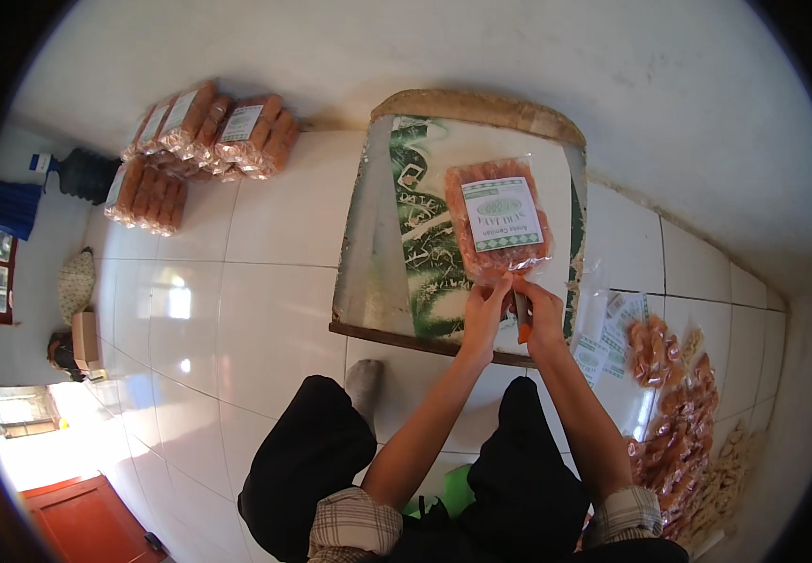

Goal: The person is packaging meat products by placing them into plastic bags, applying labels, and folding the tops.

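A clear plastic bag of orange-brown snacks (501, 174) with a white and green label lies flat on a low table (361, 249). At the bag's near end, my left hand (488, 308) is closed, its fingertips pinching the gathered plastic. My right hand (542, 314) is wrapped around a slim dark hand tool with an orange end (523, 331). Its far end meets the plastic beside my left fingertips. The tool's exact kind is partly hidden by my fingers.
Filled snack bags (190, 127) are stacked on the tiled floor against the wall at the far left. To the right lie printed labels (603, 352) and several bags of snacks (674, 422). A green object (458, 490) shows between my legs. At the left stands a water jug (85, 175).
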`<state>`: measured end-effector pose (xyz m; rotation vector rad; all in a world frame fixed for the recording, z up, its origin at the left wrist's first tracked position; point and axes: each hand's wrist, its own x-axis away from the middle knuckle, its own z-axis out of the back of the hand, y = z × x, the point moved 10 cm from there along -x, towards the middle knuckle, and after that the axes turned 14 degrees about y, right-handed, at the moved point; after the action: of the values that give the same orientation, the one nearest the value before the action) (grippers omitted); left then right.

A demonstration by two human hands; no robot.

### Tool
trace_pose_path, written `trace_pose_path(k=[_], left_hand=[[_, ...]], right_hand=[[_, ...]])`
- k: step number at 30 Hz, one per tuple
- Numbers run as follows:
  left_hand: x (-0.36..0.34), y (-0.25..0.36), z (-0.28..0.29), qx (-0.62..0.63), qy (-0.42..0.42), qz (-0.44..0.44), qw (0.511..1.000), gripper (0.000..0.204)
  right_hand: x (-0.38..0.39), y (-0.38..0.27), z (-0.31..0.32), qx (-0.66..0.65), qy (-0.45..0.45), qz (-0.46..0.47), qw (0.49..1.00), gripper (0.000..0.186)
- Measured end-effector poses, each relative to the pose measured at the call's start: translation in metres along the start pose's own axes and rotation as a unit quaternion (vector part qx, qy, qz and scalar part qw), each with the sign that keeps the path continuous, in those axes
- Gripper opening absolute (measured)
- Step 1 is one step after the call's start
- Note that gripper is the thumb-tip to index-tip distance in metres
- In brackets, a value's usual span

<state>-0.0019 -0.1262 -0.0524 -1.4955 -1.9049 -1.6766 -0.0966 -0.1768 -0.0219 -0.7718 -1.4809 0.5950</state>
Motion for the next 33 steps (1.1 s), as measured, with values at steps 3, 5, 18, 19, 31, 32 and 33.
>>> trace_pose_path(k=[3, 5, 18, 19, 31, 32, 33], left_hand=[[0.009, 0.000, -0.014, 0.025, -0.031, 0.044, 0.998, 0.040], [0.011, -0.002, -0.014, 0.020, -0.027, 0.050, 0.998, 0.038], [0.002, -0.007, -0.008, -0.001, -0.034, 0.045, 0.998, 0.032], [0.002, -0.006, -0.010, 0.004, -0.050, 0.043, 0.998, 0.032], [-0.011, 0.001, 0.007, -0.159, -0.009, -0.019, 0.987, 0.029], [-0.009, 0.006, 0.005, -0.169, -0.011, -0.031, 0.985, 0.027], [-0.007, 0.012, 0.005, -0.178, -0.013, -0.042, 0.983, 0.026]], right_hand=[[-0.003, 0.001, 0.006, -0.003, 0.005, 0.011, 1.000, 0.019], [-0.006, 0.004, 0.009, -0.009, 0.006, 0.019, 1.000, 0.020], [-0.004, 0.008, 0.007, -0.007, 0.038, 0.021, 0.999, 0.018], [-0.004, 0.007, 0.007, -0.004, 0.036, 0.023, 0.999, 0.018], [-0.001, 0.004, 0.007, 0.063, -0.063, 0.000, 0.996, 0.024], [-0.001, -0.016, 0.018, 0.149, -0.017, 0.139, 0.979, 0.026], [0.007, -0.035, 0.026, 0.230, 0.031, 0.274, 0.933, 0.027]])
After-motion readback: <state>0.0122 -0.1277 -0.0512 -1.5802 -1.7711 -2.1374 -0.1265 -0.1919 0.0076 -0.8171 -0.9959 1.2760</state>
